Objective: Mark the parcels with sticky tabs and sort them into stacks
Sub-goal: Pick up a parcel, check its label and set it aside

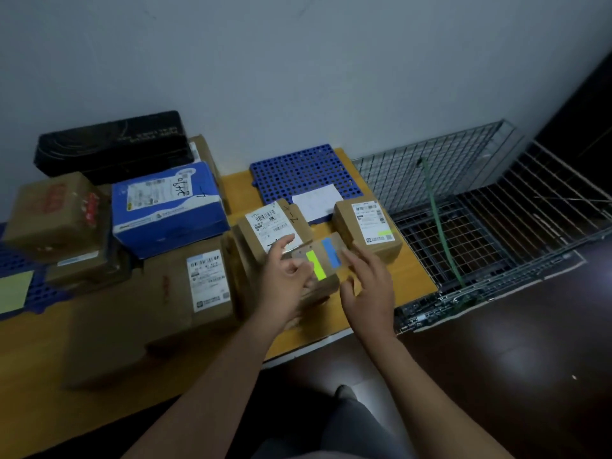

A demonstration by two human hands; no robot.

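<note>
My left hand (286, 281) holds a clear sheet of sticky tabs (323, 260) with a yellow-green strip and a blue strip, above a small brown parcel (319, 293). My right hand (367, 286) hovers at the sheet's right edge with fingers loosely spread. Behind the sheet stands a brown parcel with a white label (271, 223). To the right sits another brown parcel (366, 226) carrying a yellow-green tab. A blue box (165, 210), a large brown parcel (149, 309), a black case (112, 144) and a taped brown box (53, 213) fill the left side.
The yellow table (407, 276) ends near my hands; a blue perforated mat (304, 170) with a white paper lies at the back. A wire cage (480, 220) with a green strap stands on the right. A yellow note (13, 289) lies far left.
</note>
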